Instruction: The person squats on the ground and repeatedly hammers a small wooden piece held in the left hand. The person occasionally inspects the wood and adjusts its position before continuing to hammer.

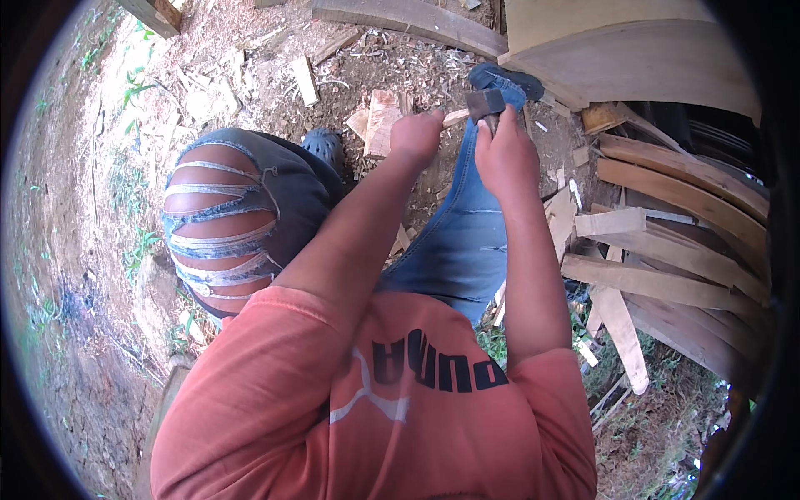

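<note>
A stack of curved planks [675, 200] fills the right side of the ground, reaching toward its far right corner; a large pale board [633, 50] leans beyond it at the far edge; the dirt ground [92, 208] is strewn with wood chips [250, 75] across its far middle. The person sits with the left knee in torn jeans [221, 217] raised and the right leg stretched toward the far edge, ending in a dark shoe [504, 79]. The right hand [504, 154] is closed round the handle of a small hatchet [485, 104], head just above the fist; the left hand [417, 133] is closed on a short pale stick [455, 117], which lies between the two hands, above the right thigh, its end just beside the blade. The likeliest trouble, I judge: the blade glancing off the thin stick into the left fingers, so near the edge; or slipping down onto the thigh beneath; a split piece could also fly up.
</note>
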The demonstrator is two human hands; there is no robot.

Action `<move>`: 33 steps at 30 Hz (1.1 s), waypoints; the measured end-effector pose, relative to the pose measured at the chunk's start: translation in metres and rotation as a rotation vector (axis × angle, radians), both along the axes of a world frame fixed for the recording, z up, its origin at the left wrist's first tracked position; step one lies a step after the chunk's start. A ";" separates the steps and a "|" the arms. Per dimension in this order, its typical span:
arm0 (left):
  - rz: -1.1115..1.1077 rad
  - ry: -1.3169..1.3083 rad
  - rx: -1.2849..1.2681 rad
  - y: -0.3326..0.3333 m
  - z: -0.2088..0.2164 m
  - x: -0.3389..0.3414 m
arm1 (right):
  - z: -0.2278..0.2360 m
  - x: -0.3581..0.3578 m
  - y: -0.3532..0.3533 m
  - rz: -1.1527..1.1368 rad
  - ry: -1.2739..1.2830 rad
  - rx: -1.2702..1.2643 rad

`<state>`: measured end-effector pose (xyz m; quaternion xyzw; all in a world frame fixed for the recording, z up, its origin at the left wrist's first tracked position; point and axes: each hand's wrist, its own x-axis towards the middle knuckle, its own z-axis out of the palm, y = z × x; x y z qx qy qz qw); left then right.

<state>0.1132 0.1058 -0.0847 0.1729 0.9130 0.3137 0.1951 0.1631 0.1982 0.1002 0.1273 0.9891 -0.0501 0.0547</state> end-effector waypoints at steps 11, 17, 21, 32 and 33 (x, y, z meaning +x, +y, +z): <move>0.001 0.011 0.021 -0.001 -0.005 0.000 | -0.008 0.000 0.001 0.073 -0.086 0.007; 0.019 0.008 0.056 -0.006 0.003 -0.001 | -0.007 0.004 0.001 0.006 -0.035 -0.011; 0.013 -0.013 0.012 -0.003 0.001 0.007 | -0.007 0.013 0.004 -0.020 0.032 -0.072; -0.036 -0.059 -0.022 -0.006 0.017 0.001 | 0.023 0.033 0.034 -0.479 0.120 -0.714; -0.035 -0.067 -0.019 -0.006 0.016 0.001 | 0.020 0.038 0.040 -0.503 0.112 -0.753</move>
